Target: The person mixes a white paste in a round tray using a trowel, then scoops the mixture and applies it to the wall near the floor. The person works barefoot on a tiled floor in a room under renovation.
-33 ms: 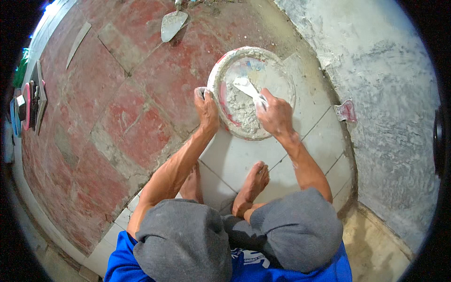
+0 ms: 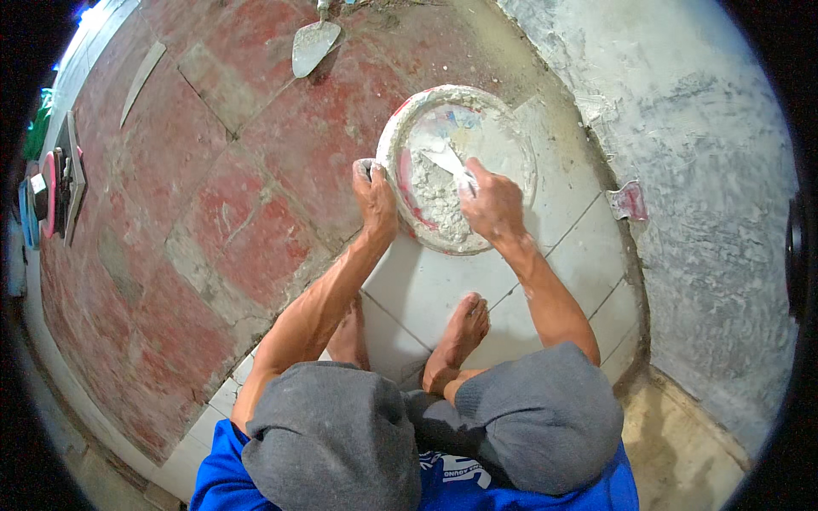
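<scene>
A round, pale basin [image 2: 390, 128] crusted with dried plaster sits on the floor in front of me. Wet, lumpy grey-white plaster [image 2: 439, 200] covers its left and lower part. My left hand [image 2: 373, 192] is closed on the basin's left rim, thumb uppermost. In my right hand [image 2: 494, 203] is a white putty knife [image 2: 445, 159], held over the basin. Its blade points up and left and meets the plaster; the handle is mostly hidden in my fingers.
A plaster-coated trowel [image 2: 315, 47] lies beyond the basin on worn red flooring [image 2: 256, 221]. At right, a roughly plastered grey wall [image 2: 707, 230] has a small red-and-white piece [image 2: 628, 201] near its foot. My bare foot [image 2: 460, 336] rests on white tiles. Several objects stand far left.
My right hand has shifted slightly left with the putty knife, whose blade now sits a little lower in the plaster. My left hand keeps its place on the rim.
</scene>
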A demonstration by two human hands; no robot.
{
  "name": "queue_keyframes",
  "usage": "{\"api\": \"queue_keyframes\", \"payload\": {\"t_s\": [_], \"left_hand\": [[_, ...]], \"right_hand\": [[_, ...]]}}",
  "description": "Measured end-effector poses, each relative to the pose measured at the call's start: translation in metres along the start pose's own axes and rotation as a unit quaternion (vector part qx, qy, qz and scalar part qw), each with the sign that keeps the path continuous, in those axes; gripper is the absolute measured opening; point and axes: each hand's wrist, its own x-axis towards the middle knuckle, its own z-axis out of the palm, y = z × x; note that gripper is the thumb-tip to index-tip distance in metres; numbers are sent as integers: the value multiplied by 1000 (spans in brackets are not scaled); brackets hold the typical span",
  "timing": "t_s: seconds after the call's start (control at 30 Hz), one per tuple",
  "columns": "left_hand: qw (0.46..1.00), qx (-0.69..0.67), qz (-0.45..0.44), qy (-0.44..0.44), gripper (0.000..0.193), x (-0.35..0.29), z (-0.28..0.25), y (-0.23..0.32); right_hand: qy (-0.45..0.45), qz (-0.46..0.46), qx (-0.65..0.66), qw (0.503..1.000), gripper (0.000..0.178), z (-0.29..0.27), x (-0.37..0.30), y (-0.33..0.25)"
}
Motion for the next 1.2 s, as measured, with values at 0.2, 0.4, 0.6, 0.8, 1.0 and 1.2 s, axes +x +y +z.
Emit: {"api": "queue_keyframes", "payload": {"t_s": [0.2,0.4,0.6,0.8,1.0,1.2], "left_hand": [[999,32,9,8,11,11,-9,-4],[1000,-4,-7,2,13,3,4,4],[999,47,19,2,14,6,-8,3],[1000,0,-9,-7,14,4,3,2],[1000,12,7,10,15,11,-11,-5],[1000,-3,-10,15,12,0,5,9]], "right_hand": [[-24,-41,-8,999,19,-3,-33,14],[55,-22,-8,998,20,26,-4,26],[-30,27,42,998,17,-14,-29,10],[13,-8,-11,1000,20,22,8,12],[11,-26,52,998,19,-12,-14,-2],[-2,-50,-23,999,20,27,-2,13]]}}
